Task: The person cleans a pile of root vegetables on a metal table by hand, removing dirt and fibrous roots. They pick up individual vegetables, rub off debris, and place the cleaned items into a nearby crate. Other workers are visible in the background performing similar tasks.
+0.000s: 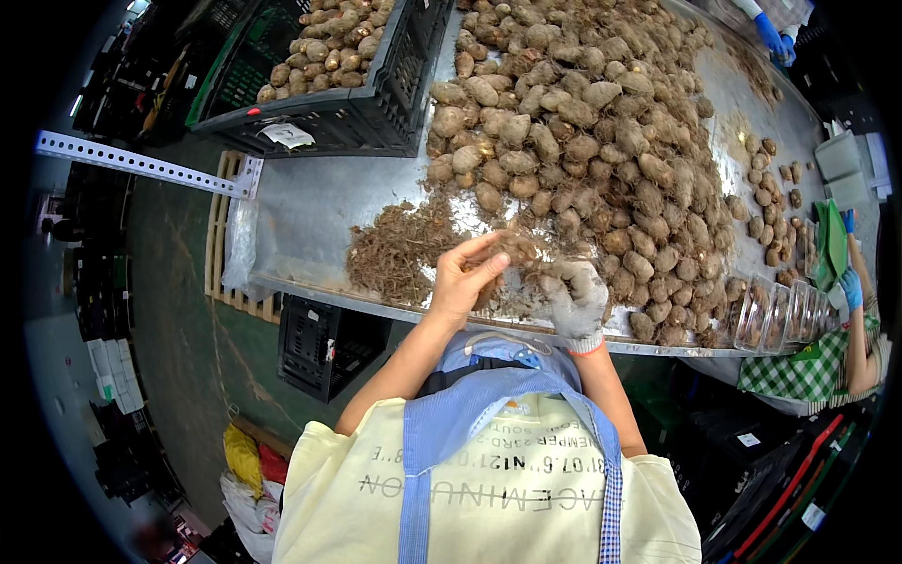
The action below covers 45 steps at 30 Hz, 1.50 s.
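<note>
A large heap of hairy, brown taro corms [599,141] covers the metal table in front of me. My left hand [466,275], bare, is at the heap's near edge with thumb and fingers around a hairy, fibrous taro corm [514,248], partly hidden. My right hand [576,299], in a grey-white work glove, is curled just to the right, against root fibres; whether it grips anything is hidden. A pile of loose brown root fibres [402,250] lies left of my hands.
A black plastic crate [310,123] of cleaner corms stands at the back left. Clear plastic containers [779,314] and small corms [768,204] are at the right, near a co-worker in blue gloves [851,289]. Another blue-gloved person [771,39] is across the table [317,204].
</note>
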Tool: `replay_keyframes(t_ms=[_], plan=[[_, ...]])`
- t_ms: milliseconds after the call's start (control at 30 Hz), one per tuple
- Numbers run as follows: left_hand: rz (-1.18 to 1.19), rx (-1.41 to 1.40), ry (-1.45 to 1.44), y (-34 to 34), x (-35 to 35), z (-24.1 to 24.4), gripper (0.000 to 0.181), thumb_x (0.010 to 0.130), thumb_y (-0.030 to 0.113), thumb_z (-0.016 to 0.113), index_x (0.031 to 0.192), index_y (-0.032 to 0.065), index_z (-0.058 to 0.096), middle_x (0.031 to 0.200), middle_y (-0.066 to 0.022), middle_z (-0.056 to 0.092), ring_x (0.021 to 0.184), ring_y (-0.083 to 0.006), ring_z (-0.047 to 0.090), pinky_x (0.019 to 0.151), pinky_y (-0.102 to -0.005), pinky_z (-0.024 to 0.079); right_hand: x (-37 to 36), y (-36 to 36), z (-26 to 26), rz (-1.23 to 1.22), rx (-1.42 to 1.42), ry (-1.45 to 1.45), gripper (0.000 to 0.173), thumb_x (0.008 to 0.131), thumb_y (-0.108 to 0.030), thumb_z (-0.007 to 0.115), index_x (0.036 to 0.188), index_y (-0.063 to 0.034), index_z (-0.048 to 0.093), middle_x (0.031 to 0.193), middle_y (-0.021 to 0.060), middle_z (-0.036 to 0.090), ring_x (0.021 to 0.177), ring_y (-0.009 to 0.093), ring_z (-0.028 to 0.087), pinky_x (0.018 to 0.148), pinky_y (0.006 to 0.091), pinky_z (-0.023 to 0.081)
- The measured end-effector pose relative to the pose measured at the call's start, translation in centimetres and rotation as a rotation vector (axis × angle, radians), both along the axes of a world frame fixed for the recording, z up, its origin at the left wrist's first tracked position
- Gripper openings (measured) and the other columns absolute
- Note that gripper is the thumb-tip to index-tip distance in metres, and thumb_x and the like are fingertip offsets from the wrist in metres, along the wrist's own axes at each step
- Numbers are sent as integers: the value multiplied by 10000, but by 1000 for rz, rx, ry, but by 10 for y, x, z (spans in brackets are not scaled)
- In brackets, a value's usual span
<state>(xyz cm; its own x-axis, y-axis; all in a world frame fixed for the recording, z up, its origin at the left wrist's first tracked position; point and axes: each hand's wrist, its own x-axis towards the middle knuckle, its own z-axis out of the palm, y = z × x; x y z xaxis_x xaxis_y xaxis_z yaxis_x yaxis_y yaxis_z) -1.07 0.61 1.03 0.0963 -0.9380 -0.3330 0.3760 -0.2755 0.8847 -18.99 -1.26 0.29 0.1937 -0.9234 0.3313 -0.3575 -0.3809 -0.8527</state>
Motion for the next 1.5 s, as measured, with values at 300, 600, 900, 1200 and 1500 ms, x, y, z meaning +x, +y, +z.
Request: replay_keyframes(t_ms=[300,600,900,1200,1500], plan=[[-23,-150,-256,2,-4,-5,400,747,15,700,1133,44,602,988,-58,652,806,-76,599,663,-218,493,5,-7,-15,175,706,-143,268,867,-219,548,1024,-6,592,916,180,614,850,305,611,741,383,476],[-19,-182,-344,5,-4,-2,379,680,-6,752,1032,31,618,914,-43,656,827,-79,604,709,-219,481,17,1,-14,80,539,-84,275,957,-185,491,1071,53,569,960,39,615,856,94,544,703,237,452],[5,-210,-352,3,-5,-9,383,685,-17,757,1037,25,613,943,-36,645,840,-84,603,737,-218,489,0,-18,-22,-95,705,-677,159,944,-183,520,948,-33,574,855,23,575,759,120,563,678,258,495],[-162,-169,-377,4,-9,-13,413,666,90,781,1057,54,651,1000,-51,657,836,-109,615,715,-232,518,11,-15,-1,8,311,-32,106,769,-95,651,853,-29,655,842,96,610,815,224,566,742,348,449],[53,-346,-317,2,-9,-28,383,679,115,762,1019,32,609,988,-58,643,886,-144,617,789,-287,487,1,-29,-35,-35,629,-324,355,972,-252,421,1077,53,570,954,70,602,805,140,557,684,256,467]])
